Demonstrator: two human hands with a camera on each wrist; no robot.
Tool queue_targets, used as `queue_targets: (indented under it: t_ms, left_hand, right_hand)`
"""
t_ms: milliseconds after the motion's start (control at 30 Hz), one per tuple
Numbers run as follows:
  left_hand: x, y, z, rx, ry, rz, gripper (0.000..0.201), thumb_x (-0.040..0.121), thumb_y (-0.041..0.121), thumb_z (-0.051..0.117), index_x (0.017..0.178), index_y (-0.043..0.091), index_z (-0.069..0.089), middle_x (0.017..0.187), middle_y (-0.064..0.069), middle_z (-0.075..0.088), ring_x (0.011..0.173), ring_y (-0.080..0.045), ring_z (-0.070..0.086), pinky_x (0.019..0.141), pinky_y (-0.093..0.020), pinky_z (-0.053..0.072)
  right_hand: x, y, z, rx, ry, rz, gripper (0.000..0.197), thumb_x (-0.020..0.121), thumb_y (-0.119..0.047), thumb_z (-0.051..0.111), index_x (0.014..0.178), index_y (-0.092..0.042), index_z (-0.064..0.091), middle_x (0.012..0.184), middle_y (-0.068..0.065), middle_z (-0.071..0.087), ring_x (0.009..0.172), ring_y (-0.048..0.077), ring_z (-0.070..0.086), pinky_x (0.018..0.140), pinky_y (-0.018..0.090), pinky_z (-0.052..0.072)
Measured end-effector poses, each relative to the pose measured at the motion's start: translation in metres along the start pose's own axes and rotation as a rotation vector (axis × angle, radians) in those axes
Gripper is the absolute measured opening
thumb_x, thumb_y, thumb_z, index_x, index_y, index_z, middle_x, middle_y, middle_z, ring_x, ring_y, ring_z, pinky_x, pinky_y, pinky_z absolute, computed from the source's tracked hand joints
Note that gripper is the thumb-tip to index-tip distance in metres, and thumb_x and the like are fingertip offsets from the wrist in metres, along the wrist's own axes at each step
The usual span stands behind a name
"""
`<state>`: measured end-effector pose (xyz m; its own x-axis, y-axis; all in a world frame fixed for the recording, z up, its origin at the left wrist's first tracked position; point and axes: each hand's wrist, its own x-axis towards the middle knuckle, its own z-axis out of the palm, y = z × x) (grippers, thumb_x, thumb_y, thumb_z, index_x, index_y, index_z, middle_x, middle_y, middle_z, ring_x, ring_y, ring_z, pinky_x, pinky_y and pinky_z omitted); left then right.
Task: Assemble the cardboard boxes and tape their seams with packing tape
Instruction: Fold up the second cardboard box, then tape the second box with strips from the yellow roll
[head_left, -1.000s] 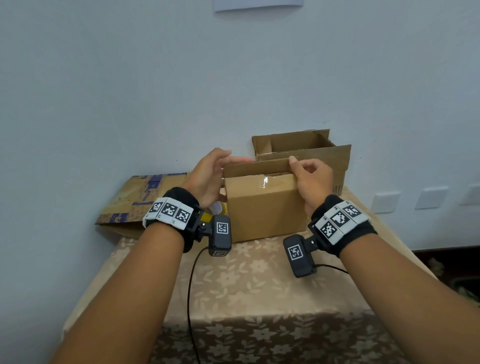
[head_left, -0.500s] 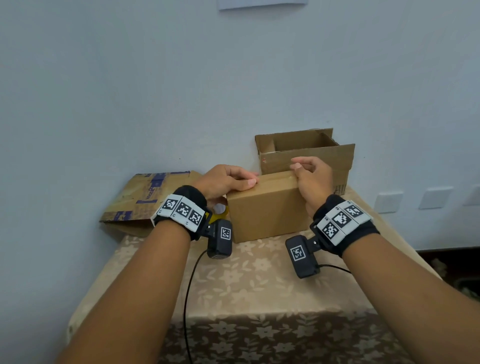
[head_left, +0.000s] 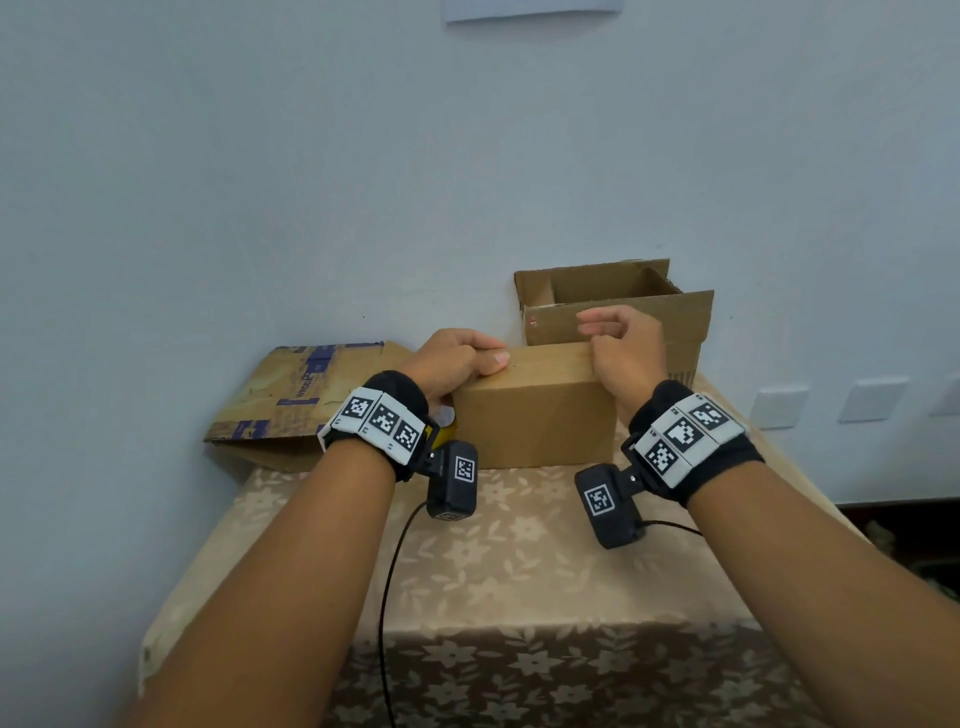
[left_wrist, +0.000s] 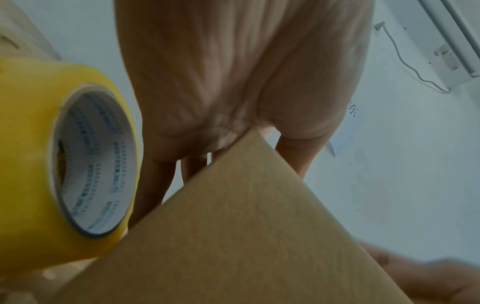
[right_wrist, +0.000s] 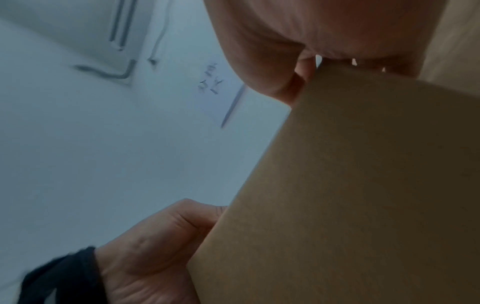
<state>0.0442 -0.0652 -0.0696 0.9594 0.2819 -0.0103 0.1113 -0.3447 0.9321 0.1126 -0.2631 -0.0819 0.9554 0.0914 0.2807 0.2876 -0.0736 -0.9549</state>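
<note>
We are pressing the box (head_left: 535, 410) flaps down, left hand (head_left: 452, 364) curled over its corner, right hand (head_left: 626, 353) loosely curled above; flaps could be springing open once either lifts for the tape (left_wrist: 52, 164).

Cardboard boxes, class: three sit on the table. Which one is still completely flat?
The printed box at the left, against the wall, with blue markings. The front box is closed under both hands; the rear box stands open-topped.

The left hand (head_left: 457, 364) is curling over the top left corner of the closed brown cardboard box (head_left: 535, 421), while the right hand (head_left: 626, 351) is resting at its top right corner.
</note>
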Motion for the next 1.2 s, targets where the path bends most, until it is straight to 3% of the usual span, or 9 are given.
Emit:
queue_targets:
  t_ms: [100, 200, 300, 367, 533, 667, 900, 1100, 1200]
  left_hand:
    - [-0.003, 0.001, -0.002, -0.033, -0.011, -0.012, 0.015, 0.093, 0.021, 0.075, 0.107, 0.024, 0.075, 0.11, -0.003, 0.074, 0.109, -0.022, 0.067, 0.093, -0.036, 0.054]
    - [-0.008, 0.004, -0.002, -0.076, -0.018, -0.022, 0.019, 0.09, 0.021, 0.078, 0.109, 0.021, 0.076, 0.107, -0.003, 0.076, 0.098, -0.018, 0.07, 0.074, -0.029, 0.054]
    - [-0.014, 0.006, -0.003, -0.14, -0.042, -0.026, 0.025, 0.09, 0.02, 0.078, 0.114, 0.017, 0.075, 0.108, -0.007, 0.077, 0.091, -0.016, 0.072, 0.065, -0.026, 0.056]
    - [-0.016, 0.005, -0.003, -0.168, -0.062, -0.007, 0.024, 0.092, 0.019, 0.076, 0.115, 0.015, 0.074, 0.106, -0.007, 0.078, 0.088, -0.016, 0.074, 0.065, -0.026, 0.057]
    - [-0.015, 0.004, -0.009, -0.108, -0.055, 0.026, 0.026, 0.092, 0.023, 0.076, 0.116, 0.014, 0.073, 0.108, -0.006, 0.078, 0.096, -0.016, 0.073, 0.078, -0.029, 0.058]
    - [-0.018, 0.011, -0.035, -0.104, 0.099, 0.01, 0.032, 0.093, 0.028, 0.075, 0.121, 0.013, 0.071, 0.122, -0.007, 0.073, 0.115, -0.022, 0.069, 0.097, -0.039, 0.057]
    - [-0.035, -0.002, -0.097, 0.14, 0.308, -0.081, 0.017, 0.091, 0.02, 0.077, 0.099, 0.007, 0.07, 0.095, -0.014, 0.072, 0.073, -0.019, 0.065, 0.063, -0.027, 0.055]
    - [-0.04, -0.015, -0.096, 0.332, 0.223, -0.269, 0.041, 0.086, 0.047, 0.079, 0.101, 0.011, 0.068, 0.096, -0.009, 0.072, 0.083, -0.021, 0.065, 0.061, -0.028, 0.052]
    - [-0.04, -0.015, -0.098, 0.4, 0.157, -0.279, 0.048, 0.082, 0.052, 0.081, 0.106, 0.012, 0.07, 0.099, -0.006, 0.073, 0.089, -0.02, 0.065, 0.062, -0.027, 0.052]
  right_hand:
    - [-0.005, -0.027, 0.003, -0.076, -0.041, -0.134, 0.045, 0.091, 0.015, 0.05, 0.11, -0.02, 0.073, 0.109, -0.013, 0.067, 0.097, -0.009, 0.056, 0.083, 0.01, 0.045]
    - [-0.013, -0.049, 0.019, 0.053, -0.092, -0.207, 0.04, 0.093, 0.013, 0.052, 0.107, -0.018, 0.073, 0.109, -0.008, 0.072, 0.101, -0.002, 0.065, 0.086, 0.011, 0.051]
    - [-0.021, -0.052, 0.042, 0.328, -0.257, 0.009, 0.032, 0.096, 0.009, 0.056, 0.108, -0.017, 0.07, 0.113, 0.002, 0.072, 0.11, 0.013, 0.068, 0.095, 0.028, 0.057]
    - [-0.022, -0.048, 0.053, 0.428, -0.301, 0.116, 0.029, 0.097, 0.009, 0.055, 0.11, -0.014, 0.069, 0.115, 0.007, 0.071, 0.115, 0.018, 0.067, 0.098, 0.032, 0.056]
    - [-0.013, -0.046, 0.067, 0.372, -0.322, 0.111, 0.025, 0.098, 0.004, 0.056, 0.107, -0.014, 0.07, 0.113, 0.008, 0.073, 0.111, 0.019, 0.069, 0.098, 0.034, 0.056]
    - [-0.009, -0.039, 0.076, 0.183, -0.331, 0.048, 0.017, 0.092, -0.003, 0.065, 0.097, -0.017, 0.073, 0.106, 0.007, 0.075, 0.098, 0.017, 0.073, 0.089, 0.03, 0.055]
    - [-0.019, -0.04, 0.085, -0.036, -0.33, -0.059, 0.02, 0.092, -0.004, 0.062, 0.087, -0.018, 0.075, 0.097, 0.0, 0.075, 0.094, 0.016, 0.07, 0.073, 0.021, 0.053]
    - [-0.027, -0.042, 0.089, -0.141, -0.362, -0.113, 0.018, 0.092, -0.006, 0.064, 0.091, -0.017, 0.077, 0.091, -0.005, 0.074, 0.087, 0.004, 0.066, 0.067, 0.014, 0.047]
    - [-0.028, -0.039, 0.09, -0.182, -0.374, -0.15, 0.019, 0.092, -0.008, 0.064, 0.088, -0.02, 0.076, 0.088, -0.008, 0.074, 0.086, 0.005, 0.067, 0.074, 0.018, 0.052]
